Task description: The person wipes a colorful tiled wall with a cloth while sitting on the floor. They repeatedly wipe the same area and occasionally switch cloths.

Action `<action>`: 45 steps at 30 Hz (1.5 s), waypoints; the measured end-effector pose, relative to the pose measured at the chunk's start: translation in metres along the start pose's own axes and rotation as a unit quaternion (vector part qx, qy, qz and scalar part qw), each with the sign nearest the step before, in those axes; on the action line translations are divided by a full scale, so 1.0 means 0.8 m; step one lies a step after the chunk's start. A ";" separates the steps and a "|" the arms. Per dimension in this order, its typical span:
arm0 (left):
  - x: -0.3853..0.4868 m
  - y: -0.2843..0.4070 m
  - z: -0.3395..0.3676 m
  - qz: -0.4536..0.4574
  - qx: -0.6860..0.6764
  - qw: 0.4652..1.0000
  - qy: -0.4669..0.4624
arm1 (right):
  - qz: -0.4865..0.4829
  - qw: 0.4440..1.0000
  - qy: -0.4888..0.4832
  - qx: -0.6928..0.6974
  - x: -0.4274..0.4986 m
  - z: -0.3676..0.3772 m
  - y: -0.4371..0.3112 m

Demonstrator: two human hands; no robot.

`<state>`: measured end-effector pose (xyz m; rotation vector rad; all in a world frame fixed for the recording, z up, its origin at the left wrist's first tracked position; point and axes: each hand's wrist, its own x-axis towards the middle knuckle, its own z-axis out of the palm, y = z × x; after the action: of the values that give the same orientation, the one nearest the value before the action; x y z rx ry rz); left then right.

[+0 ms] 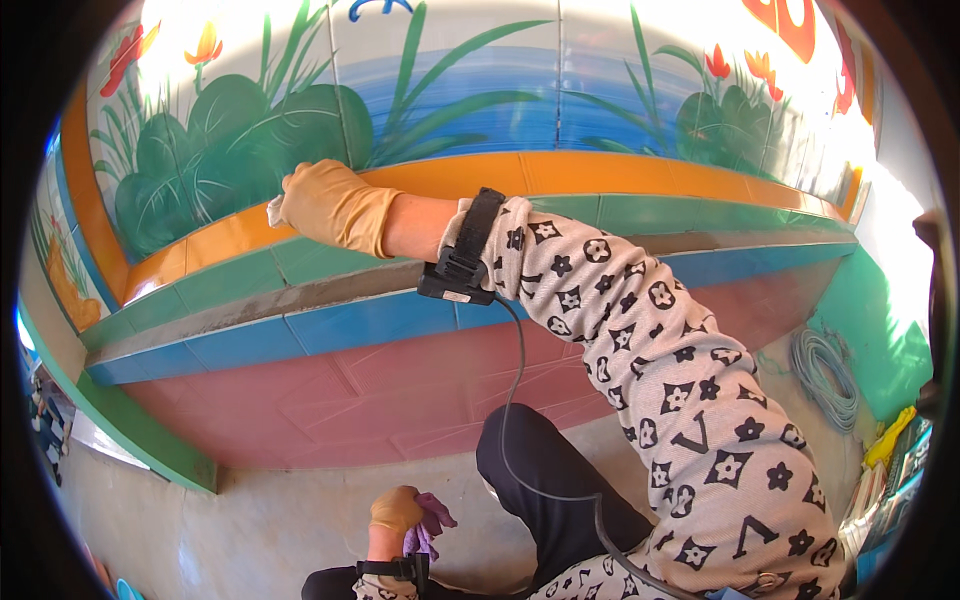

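Observation:
My right hand (334, 206), in a tan rubber glove, reaches far to the left across the view. Its fingers are curled round a small whitish wad (275, 212), perhaps a cloth or sponge, against the painted tile panel (247, 150) just above its orange tile border (457, 174). My left hand (396, 510), gloved alike, is low near my knees and closed on a crumpled purple cloth (431, 523). A black strap with a small box and cable circles the right wrist; another strap is on the left wrist.
Below the panel run green tiles (645, 214), a grey ledge, blue tiles (360, 319) and a pinkish-red wall face (300, 397). A coiled hose or cable (825, 381) lies on the floor at right, near a yellow item (890, 437) and stacked goods. A green-edged side wall (150, 442) stands left.

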<state>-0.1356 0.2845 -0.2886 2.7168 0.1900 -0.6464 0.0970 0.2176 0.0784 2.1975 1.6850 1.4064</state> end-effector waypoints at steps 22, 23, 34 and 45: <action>0.006 0.012 0.012 -0.021 0.009 0.999 -0.025 | 0.350 0.898 -0.098 -0.247 -0.401 -0.189 0.212; 0.007 0.013 0.013 -0.026 0.003 0.999 -0.028 | 0.375 0.887 -0.107 -0.249 -0.410 -0.192 0.218; -0.003 0.017 0.014 -0.035 0.017 0.999 -0.019 | 0.252 0.965 0.002 -0.078 -0.428 -0.215 0.171; -0.019 0.035 -0.001 -0.045 0.000 0.998 -0.047 | 0.149 0.989 0.013 -0.010 -0.317 -0.170 0.106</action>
<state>-0.1428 0.2583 -0.2726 2.6824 0.2906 -0.7991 0.0707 -0.0794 0.0448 2.5113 1.3853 1.5085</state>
